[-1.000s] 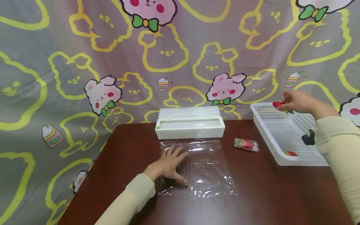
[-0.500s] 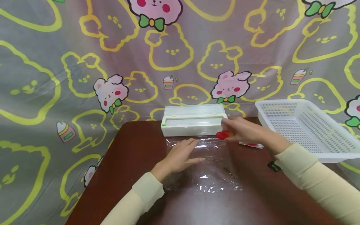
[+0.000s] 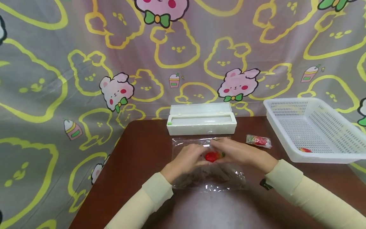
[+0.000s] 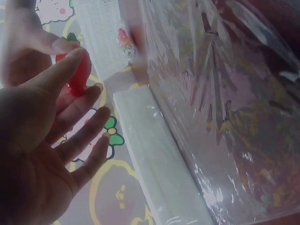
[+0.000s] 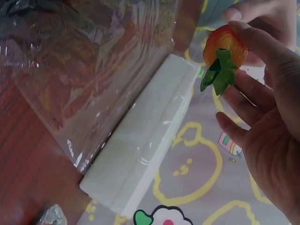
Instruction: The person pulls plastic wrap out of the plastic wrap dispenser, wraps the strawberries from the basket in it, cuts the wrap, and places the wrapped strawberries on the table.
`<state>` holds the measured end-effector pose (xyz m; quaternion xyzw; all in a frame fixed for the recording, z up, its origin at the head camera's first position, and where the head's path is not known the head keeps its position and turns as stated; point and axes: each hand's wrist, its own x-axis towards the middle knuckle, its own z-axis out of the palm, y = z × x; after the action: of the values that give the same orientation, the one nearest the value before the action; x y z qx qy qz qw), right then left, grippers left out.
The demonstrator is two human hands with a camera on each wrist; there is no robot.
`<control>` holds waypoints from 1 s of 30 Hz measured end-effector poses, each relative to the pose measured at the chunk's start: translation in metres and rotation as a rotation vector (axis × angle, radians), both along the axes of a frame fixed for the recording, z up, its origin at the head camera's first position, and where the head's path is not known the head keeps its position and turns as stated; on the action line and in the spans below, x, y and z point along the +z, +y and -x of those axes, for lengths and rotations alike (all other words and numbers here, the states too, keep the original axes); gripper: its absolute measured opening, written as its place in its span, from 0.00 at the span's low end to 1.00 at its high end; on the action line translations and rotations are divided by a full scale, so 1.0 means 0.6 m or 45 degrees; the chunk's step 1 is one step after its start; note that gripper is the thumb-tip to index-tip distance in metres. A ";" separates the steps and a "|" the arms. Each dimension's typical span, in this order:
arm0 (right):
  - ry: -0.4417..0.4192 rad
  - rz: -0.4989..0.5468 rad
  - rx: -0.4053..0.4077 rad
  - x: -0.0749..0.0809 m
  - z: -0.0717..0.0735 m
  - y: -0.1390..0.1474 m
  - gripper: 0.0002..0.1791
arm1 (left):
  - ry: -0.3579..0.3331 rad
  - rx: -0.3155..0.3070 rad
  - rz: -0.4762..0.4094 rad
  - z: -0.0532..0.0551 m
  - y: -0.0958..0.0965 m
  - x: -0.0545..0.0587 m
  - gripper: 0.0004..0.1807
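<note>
A red strawberry point(image 3: 212, 156) with green leaves point(image 5: 220, 75) is held between both hands, above a sheet of clear plastic film point(image 3: 206, 181) spread on the table. My right hand point(image 3: 238, 152) pinches it near the leafy end, thumb on one side. My left hand point(image 3: 187, 159) has thumb and forefinger on its red tip point(image 4: 80, 75), the other fingers spread loosely. In the wrist views the hands face each other around the fruit. Behind the film stands a white film dispenser box point(image 3: 201, 129), its lid raised.
A strawberry wrapped in clear film point(image 3: 258, 141) lies on the table right of the box. Further right, a white perforated basket point(image 3: 323, 156) holds another strawberry point(image 3: 305, 150). A patterned curtain point(image 3: 137, 47) hangs behind the brown table point(image 3: 143, 146).
My right hand has carried the strawberry from the basket leftward to over the film. The left hand has left its spread position on the film and now meets it at the strawberry.
</note>
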<state>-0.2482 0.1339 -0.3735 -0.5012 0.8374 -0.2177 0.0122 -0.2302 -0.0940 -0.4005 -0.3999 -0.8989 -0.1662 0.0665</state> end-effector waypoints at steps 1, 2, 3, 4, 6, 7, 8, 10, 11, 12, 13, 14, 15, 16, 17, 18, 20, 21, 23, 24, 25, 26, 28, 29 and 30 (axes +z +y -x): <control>0.000 0.007 0.014 0.000 -0.001 -0.002 0.22 | -0.004 -0.003 0.000 0.002 -0.001 0.001 0.20; 0.002 0.010 0.024 -0.002 -0.001 -0.003 0.21 | -0.001 -0.005 0.002 0.003 -0.002 0.001 0.19; 0.005 0.009 0.029 -0.003 -0.002 -0.005 0.21 | 0.004 -0.010 0.001 0.005 -0.004 0.000 0.18; 0.017 0.004 0.023 -0.004 -0.003 -0.006 0.21 | 0.015 -0.013 0.006 0.007 -0.005 -0.001 0.17; 0.063 -0.027 -0.004 -0.010 -0.004 -0.004 0.23 | 0.016 -0.006 0.017 0.007 -0.010 -0.003 0.15; 0.085 -0.038 -0.013 -0.014 -0.004 -0.003 0.23 | 0.015 0.001 0.025 0.007 -0.012 -0.005 0.14; 0.103 -0.057 -0.031 -0.018 -0.004 -0.001 0.24 | 0.010 0.007 0.033 0.007 -0.014 -0.007 0.14; 0.144 -0.083 -0.053 -0.030 -0.005 0.003 0.23 | -0.011 0.017 0.046 0.005 -0.019 -0.012 0.13; 0.160 -0.086 -0.051 -0.036 -0.005 0.003 0.22 | -0.028 0.024 0.050 0.003 -0.021 -0.015 0.13; 0.169 -0.083 -0.047 -0.043 -0.005 0.003 0.22 | -0.043 0.027 0.052 0.002 -0.023 -0.017 0.14; 0.172 -0.076 -0.046 -0.050 -0.005 0.003 0.21 | -0.053 0.029 0.057 0.001 -0.024 -0.019 0.14; 0.175 -0.070 -0.046 -0.056 -0.006 0.002 0.21 | -0.057 0.028 0.060 0.000 -0.026 -0.021 0.14; 0.176 -0.060 -0.042 -0.061 -0.005 0.001 0.21 | -0.050 0.027 0.068 -0.001 -0.027 -0.024 0.14; 0.179 -0.050 -0.041 -0.066 -0.006 -0.001 0.20 | -0.035 0.028 0.079 -0.001 -0.027 -0.025 0.14; 0.186 -0.041 -0.040 -0.069 -0.006 -0.003 0.20 | -0.013 0.030 0.093 -0.002 -0.027 -0.027 0.14; 0.192 -0.033 -0.044 -0.073 -0.006 -0.004 0.20 | 0.010 0.031 0.106 -0.001 -0.027 -0.028 0.15; 0.202 -0.023 -0.053 -0.080 -0.005 -0.008 0.19 | 0.063 0.043 0.145 -0.001 -0.026 -0.032 0.15; 0.206 -0.020 -0.056 -0.083 -0.004 -0.010 0.18 | 0.081 0.050 0.169 0.000 -0.026 -0.035 0.16; 0.230 -0.036 -0.068 -0.092 -0.003 -0.014 0.18 | 0.099 0.061 0.210 0.000 -0.024 -0.042 0.16; 0.238 -0.049 -0.079 -0.097 -0.003 -0.016 0.18 | 0.099 0.066 0.230 0.001 -0.022 -0.046 0.16; 0.250 -0.064 -0.088 -0.102 -0.003 -0.017 0.18 | 0.100 0.072 0.256 0.001 -0.021 -0.051 0.16; 0.263 -0.078 -0.095 -0.107 -0.003 -0.018 0.18 | 0.104 0.077 0.281 0.001 -0.020 -0.055 0.16; 0.277 -0.108 -0.122 -0.115 -0.002 -0.021 0.19 | 0.106 0.091 0.321 0.002 -0.017 -0.064 0.16; 0.281 -0.121 -0.138 -0.119 -0.002 -0.021 0.19 | 0.108 0.100 0.335 0.002 -0.015 -0.067 0.16; 0.273 -0.126 -0.150 -0.122 -0.002 -0.022 0.19 | 0.105 0.109 0.343 0.002 -0.014 -0.070 0.16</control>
<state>-0.2471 0.1205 -0.4465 -0.4702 0.8717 -0.1215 -0.0655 -0.2317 -0.1023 -0.4423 -0.3731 -0.9258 -0.0244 0.0563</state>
